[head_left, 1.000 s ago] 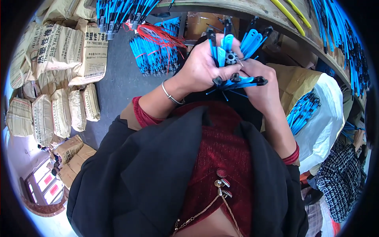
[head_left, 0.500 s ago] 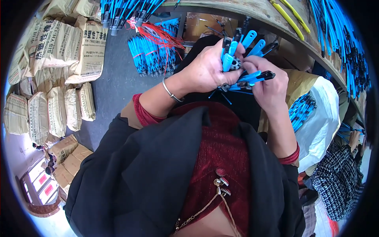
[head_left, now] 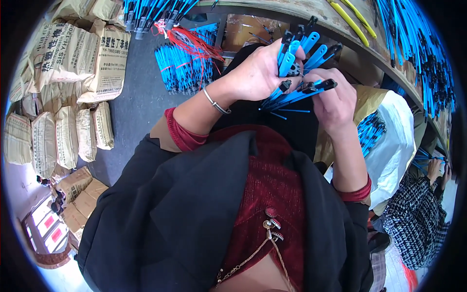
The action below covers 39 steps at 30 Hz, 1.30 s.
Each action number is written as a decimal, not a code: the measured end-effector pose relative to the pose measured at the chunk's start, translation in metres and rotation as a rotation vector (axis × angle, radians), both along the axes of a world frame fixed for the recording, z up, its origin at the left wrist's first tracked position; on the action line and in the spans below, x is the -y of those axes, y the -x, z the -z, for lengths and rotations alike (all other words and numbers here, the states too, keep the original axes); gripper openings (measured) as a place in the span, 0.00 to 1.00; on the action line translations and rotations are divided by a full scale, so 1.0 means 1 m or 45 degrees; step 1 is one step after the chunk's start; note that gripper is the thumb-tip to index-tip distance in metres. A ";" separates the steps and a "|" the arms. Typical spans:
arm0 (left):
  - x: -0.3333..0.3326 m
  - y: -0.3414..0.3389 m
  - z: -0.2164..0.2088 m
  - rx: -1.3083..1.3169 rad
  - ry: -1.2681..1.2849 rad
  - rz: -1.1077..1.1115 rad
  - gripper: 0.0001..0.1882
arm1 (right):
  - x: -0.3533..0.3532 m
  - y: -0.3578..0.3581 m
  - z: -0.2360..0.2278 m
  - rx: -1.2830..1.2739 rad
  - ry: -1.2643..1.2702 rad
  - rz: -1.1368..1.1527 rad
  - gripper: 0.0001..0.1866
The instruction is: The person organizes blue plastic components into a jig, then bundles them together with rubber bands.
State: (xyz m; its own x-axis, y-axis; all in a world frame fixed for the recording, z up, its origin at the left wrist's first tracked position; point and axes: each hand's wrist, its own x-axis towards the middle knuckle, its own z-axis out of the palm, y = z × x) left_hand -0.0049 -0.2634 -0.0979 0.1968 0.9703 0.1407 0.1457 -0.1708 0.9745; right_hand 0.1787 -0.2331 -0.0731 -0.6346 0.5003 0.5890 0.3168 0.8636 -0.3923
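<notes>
My left hand (head_left: 258, 73) is closed around a cluster of flat blue strips (head_left: 288, 61) with black ends. The strips fan out above and below its fingers, and some have small holes at their tips. A small round dark hub (head_left: 295, 69) shows in the middle of the cluster. At the cluster's right side is my right hand (head_left: 335, 100), its fingers pinched together close to the hub. Whatever sits between those fingertips is too small to tell. Several strips point down and right, passing beneath the right fingers.
A wooden bench (head_left: 292, 9) runs along the far side, bearing yellow-handled pliers (head_left: 350, 22) and hanging blue strips (head_left: 413, 53). Tied blue bundles (head_left: 182, 68) and red strings (head_left: 202, 41) lie left. A white sack (head_left: 396, 141) stands right; paper sacks (head_left: 73, 53) fill the left. Another person's hand (head_left: 434, 169) works at far right.
My right hand has shifted slightly, and its fingers have drawn a little away from the hub. The lower strips have turned somewhat. My left hand keeps its hold.
</notes>
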 end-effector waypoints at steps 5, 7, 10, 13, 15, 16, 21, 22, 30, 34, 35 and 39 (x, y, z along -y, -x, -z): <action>0.000 -0.001 -0.013 -0.007 0.049 0.111 0.20 | 0.006 -0.003 0.009 -0.102 0.036 -0.015 0.06; 0.000 -0.002 -0.021 -0.047 0.173 0.163 0.20 | 0.010 -0.006 0.010 -0.142 0.161 -0.002 0.07; 0.001 0.002 -0.012 -0.094 0.007 0.190 0.20 | 0.010 -0.014 0.008 -0.721 2.050 -0.077 0.07; -0.001 0.002 -0.007 -0.028 -0.010 0.243 0.19 | 0.012 -0.008 0.000 -0.764 2.184 0.033 0.07; -0.002 0.002 -0.005 0.134 0.119 0.322 0.17 | 0.009 -0.005 -0.006 -0.783 2.249 0.092 0.08; -0.003 0.003 -0.004 0.142 0.121 0.324 0.17 | 0.006 -0.005 -0.009 -0.689 2.344 0.132 0.07; -0.003 0.006 0.002 0.222 0.080 0.275 0.15 | -0.004 0.001 -0.018 -0.306 2.379 0.306 0.07; -0.006 0.007 0.003 0.263 0.067 0.264 0.14 | -0.009 0.002 -0.021 -0.220 2.293 0.350 0.07; -0.001 0.013 -0.003 0.350 0.077 0.188 0.10 | -0.110 -0.008 -0.038 0.135 -0.217 0.689 0.21; 0.000 0.005 -0.012 0.287 0.123 0.187 0.08 | -0.153 -0.006 0.003 0.616 -0.295 0.709 0.24; 0.004 0.007 -0.013 0.245 0.123 0.165 0.08 | -0.154 -0.007 0.002 0.613 -0.288 0.693 0.24; 0.010 0.012 -0.017 0.215 0.130 0.130 0.09 | -0.149 -0.022 -0.012 0.499 0.053 0.508 0.26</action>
State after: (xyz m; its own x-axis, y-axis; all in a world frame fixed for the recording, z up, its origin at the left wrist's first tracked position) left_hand -0.0171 -0.2732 -0.0814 0.2770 0.9573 0.0823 -0.0340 -0.0758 0.9965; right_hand 0.2006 -0.0840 -0.0612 -0.5590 0.7642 0.3219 0.7447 0.6334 -0.2104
